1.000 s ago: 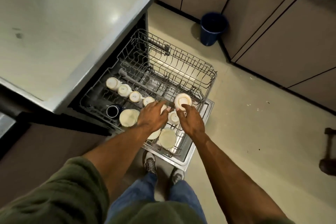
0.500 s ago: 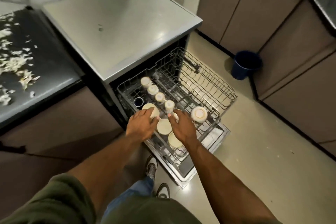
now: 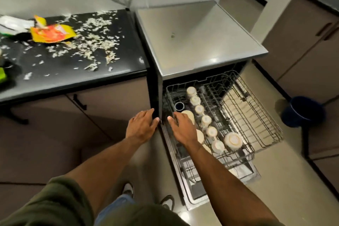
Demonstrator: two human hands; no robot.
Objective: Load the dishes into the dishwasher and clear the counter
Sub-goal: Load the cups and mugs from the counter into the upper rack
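The dishwasher's upper wire rack [image 3: 256, 115] is pulled out over the open door [image 3: 245, 172]. A row of white cups [image 3: 206, 120] stands upside down in it, with a larger white bowl [image 3: 233, 140] at the near end and a dark cup [image 3: 179, 106] at the far left. Cream plates [image 3: 189, 114] lie partly under my right hand [image 3: 183, 130], which hovers over the rack's left edge with fingers straight and holds nothing. My left hand [image 3: 142, 127] is empty too, fingers relaxed, beside the dishwasher's left front corner.
The black counter [image 3: 102, 71] at left is littered with white scraps [image 3: 91, 46], an orange wrapper [image 3: 53, 33] and other packets. The steel dishwasher top [image 3: 198, 38] is bare. A blue bucket [image 3: 302, 111] stands on the floor at right, by brown cabinets [image 3: 311, 47].
Both hands have lifted off the cups and drawn back to the left, empty. The view has swung left and up, bringing the littered counter into sight.
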